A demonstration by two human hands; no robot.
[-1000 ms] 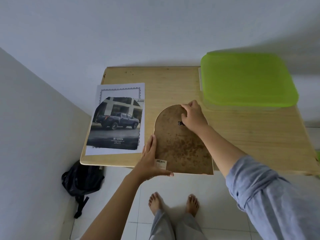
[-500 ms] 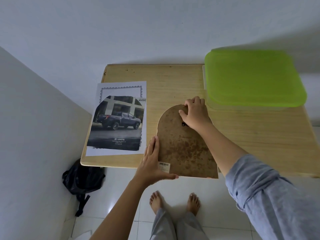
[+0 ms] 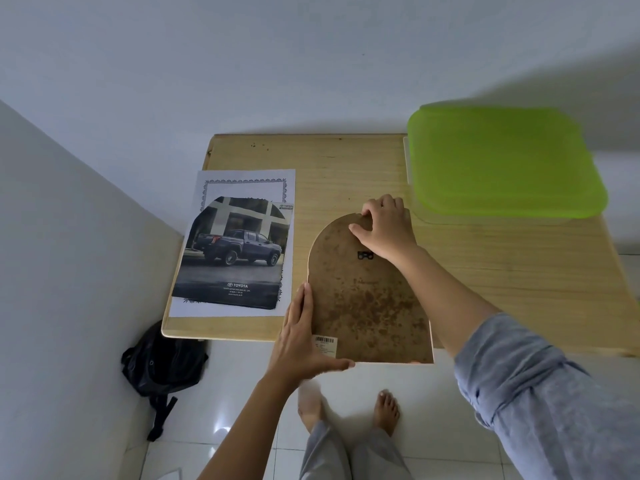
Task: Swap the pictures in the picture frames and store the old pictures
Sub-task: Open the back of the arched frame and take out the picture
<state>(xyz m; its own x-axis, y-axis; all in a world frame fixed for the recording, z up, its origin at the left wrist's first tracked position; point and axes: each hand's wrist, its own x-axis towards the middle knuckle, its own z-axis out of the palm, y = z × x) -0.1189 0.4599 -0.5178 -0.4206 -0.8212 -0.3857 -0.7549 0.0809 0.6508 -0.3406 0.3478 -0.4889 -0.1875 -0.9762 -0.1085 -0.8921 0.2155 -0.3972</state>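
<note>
Face-down, an arched picture frame (image 3: 363, 299) is braced by the flat left hand (image 3: 301, 344) and pinched at its top by the right hand (image 3: 384, 230).

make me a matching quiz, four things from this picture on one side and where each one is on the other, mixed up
Things:
1 truck picture
2 arched frame
3 green lid
4 black bag

Places:
A floor by the wall
B far right corner of the table
C table's left side, on white paper
D overhanging the table's near edge

Pairs: 1-C; 2-D; 3-B; 4-A
</note>
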